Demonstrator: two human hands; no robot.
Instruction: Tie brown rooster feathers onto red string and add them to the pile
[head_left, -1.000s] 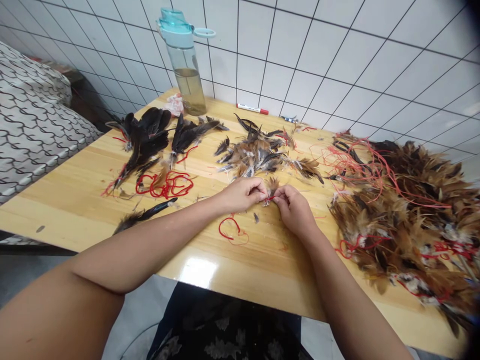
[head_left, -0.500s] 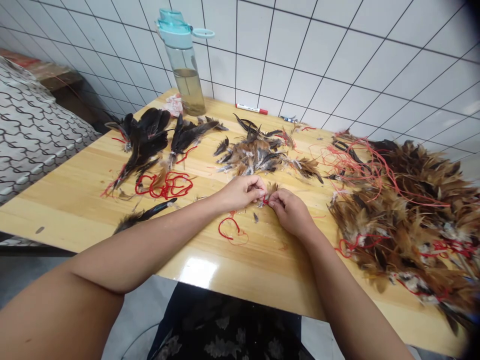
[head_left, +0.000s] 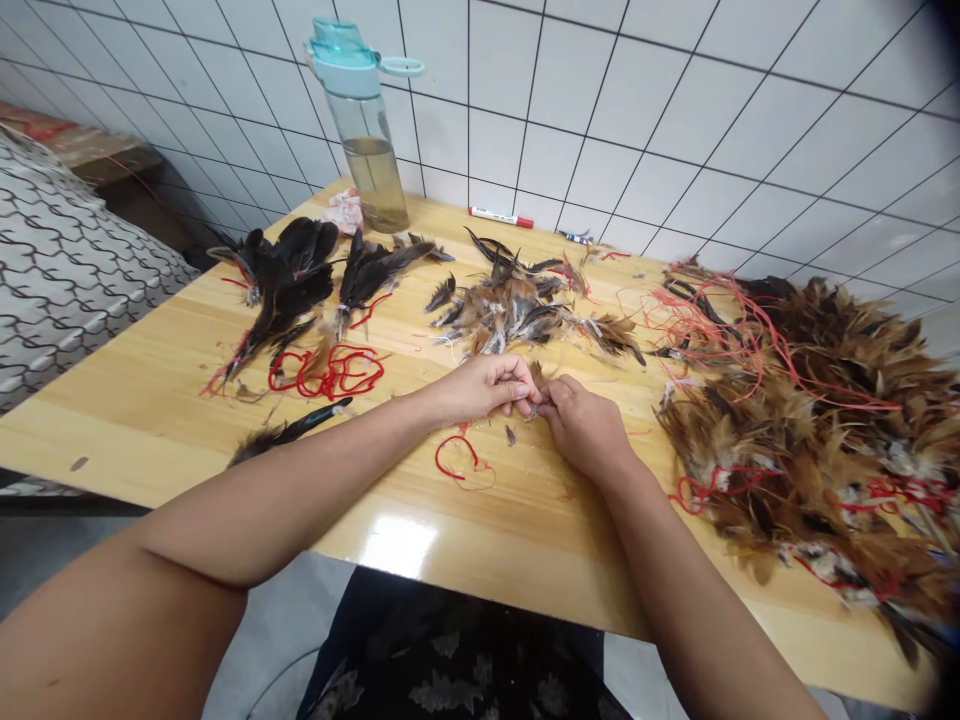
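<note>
My left hand (head_left: 504, 387) and my right hand (head_left: 586, 418) meet over the middle of the table, both with fingers pinched. Between them a small bundle of brown feathers (head_left: 537, 374) sticks up, its base mostly hidden by my fingertips. Both hands are closed at that base; which fingers grip feathers and which grip thread is hidden. Just below my left hand lies a loop of red thread (head_left: 438, 462). Beyond my hands spreads a pile of loose brown and grey feathers (head_left: 510, 305). A tiny loose feather (head_left: 511, 436) rests near my fingers.
Black feather bundles (head_left: 289, 265) and coiled red cord (head_left: 341, 372) lie at the left. A large heap of brown feathers (head_left: 810, 430) with tangled pink string (head_left: 712, 315) covers the right. Along the tiled wall stand a water bottle (head_left: 375, 175) and a red marker (head_left: 501, 217).
My right hand has turned and closed in toward my left. The red thread seen between my fingertips is now mostly hidden.
</note>
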